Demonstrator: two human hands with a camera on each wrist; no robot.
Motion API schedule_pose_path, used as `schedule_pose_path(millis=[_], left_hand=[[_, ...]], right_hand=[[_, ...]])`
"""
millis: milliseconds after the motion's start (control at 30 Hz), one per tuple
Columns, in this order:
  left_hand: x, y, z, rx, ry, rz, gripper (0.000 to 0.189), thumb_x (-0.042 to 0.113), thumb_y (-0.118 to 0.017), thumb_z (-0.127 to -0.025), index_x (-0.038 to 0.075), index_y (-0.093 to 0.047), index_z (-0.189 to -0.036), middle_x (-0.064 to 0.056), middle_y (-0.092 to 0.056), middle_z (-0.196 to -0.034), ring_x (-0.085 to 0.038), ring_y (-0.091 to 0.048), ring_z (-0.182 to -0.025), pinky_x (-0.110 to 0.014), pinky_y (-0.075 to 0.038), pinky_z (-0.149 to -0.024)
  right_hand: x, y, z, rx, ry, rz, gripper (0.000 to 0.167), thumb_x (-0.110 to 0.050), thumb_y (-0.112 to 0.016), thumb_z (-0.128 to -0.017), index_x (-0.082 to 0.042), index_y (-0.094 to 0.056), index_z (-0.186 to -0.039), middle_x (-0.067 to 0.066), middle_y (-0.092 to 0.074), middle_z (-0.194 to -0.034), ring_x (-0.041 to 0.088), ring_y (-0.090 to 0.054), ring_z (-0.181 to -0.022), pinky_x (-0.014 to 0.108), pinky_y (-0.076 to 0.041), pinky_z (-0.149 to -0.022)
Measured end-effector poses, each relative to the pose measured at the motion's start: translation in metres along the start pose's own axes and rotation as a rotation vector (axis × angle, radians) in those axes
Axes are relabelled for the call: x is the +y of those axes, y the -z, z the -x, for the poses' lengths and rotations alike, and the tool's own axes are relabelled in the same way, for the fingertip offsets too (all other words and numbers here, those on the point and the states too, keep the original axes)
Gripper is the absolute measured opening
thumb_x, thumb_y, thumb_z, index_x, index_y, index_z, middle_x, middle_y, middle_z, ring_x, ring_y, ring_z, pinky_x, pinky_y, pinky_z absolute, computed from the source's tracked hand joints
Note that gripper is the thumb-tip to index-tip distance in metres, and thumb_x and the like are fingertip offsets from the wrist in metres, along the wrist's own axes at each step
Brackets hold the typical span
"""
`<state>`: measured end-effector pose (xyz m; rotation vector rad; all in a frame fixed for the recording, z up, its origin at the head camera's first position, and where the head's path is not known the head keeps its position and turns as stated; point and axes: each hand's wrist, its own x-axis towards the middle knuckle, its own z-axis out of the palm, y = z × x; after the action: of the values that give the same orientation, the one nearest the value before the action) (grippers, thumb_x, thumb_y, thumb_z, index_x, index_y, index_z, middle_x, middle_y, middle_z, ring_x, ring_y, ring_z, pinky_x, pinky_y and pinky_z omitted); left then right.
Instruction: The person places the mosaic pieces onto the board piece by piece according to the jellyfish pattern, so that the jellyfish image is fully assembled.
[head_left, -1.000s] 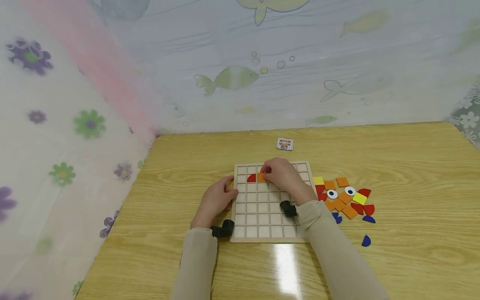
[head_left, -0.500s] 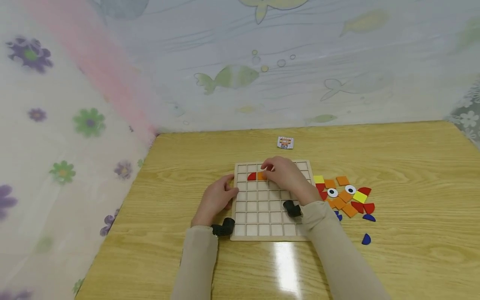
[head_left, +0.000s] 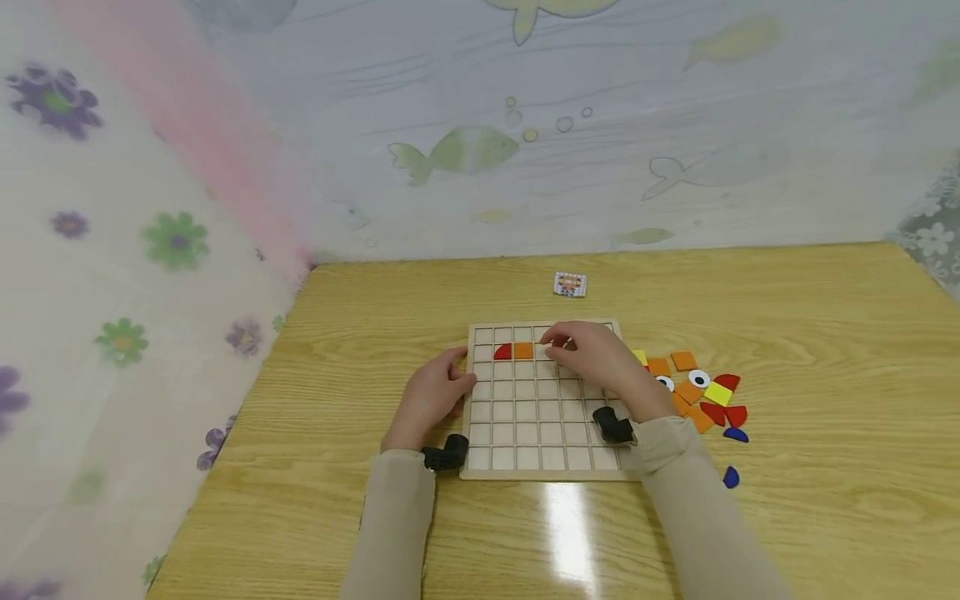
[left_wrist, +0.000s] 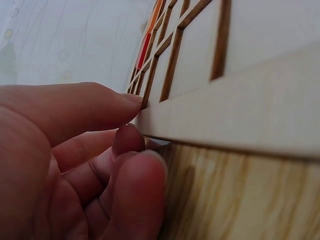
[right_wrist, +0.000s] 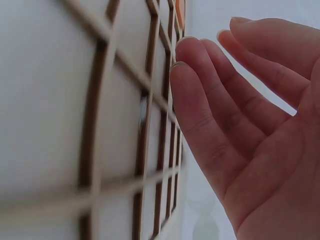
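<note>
A square wooden grid board lies on the table, divided into rows of square cells. Near its upper left, a red quarter-circle piece and an orange square piece sit side by side in neighbouring cells. My left hand holds the board's left rim; in the left wrist view its fingertips are right at the rim. My right hand hovers over the upper cells, right of the orange square. No piece shows between its spread fingers in the right wrist view.
Loose orange squares, a yellow square, red pieces, blue pieces and round eye pieces lie right of the board. A small pattern card lies behind it. Walls border the table's back and left.
My right hand has let go of the orange square and moved right, uncovering it in its cell beside the red piece. My left hand stays at the rim.
</note>
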<state>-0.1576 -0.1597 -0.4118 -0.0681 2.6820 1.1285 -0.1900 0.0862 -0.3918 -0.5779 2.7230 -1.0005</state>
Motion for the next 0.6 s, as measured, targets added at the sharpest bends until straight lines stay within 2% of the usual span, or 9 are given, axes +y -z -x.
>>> schedule_pose_path(millis=[300,600], left_hand=[[0.000,-0.001,0.001,-0.003,-0.005,-0.005,0.051,0.023,-0.057,-0.085,0.020,-0.041,-0.134,0.001,-0.056,-0.077,-0.016,-0.055,-0.050,-0.028,-0.043,-0.048],[0.001,0.000,0.001,-0.010,0.004,0.002,0.051,0.023,-0.057,-0.086,0.020,-0.041,-0.134,0.001,-0.057,-0.077,-0.016,-0.055,-0.050,-0.028,-0.043,-0.047]], right_hand=[[0.024,0.013,0.021,0.031,-0.029,0.008,0.023,-0.023,-0.055,-0.088,-0.013,-0.062,-0.108,0.001,-0.061,-0.094,0.017,-0.057,-0.083,0.037,-0.045,-0.075],[0.040,0.029,0.031,0.042,-0.090,-0.030,0.025,-0.024,-0.054,-0.088,-0.011,-0.062,-0.109,0.005,-0.060,-0.098,0.018,-0.056,-0.079,0.035,-0.045,-0.072]])
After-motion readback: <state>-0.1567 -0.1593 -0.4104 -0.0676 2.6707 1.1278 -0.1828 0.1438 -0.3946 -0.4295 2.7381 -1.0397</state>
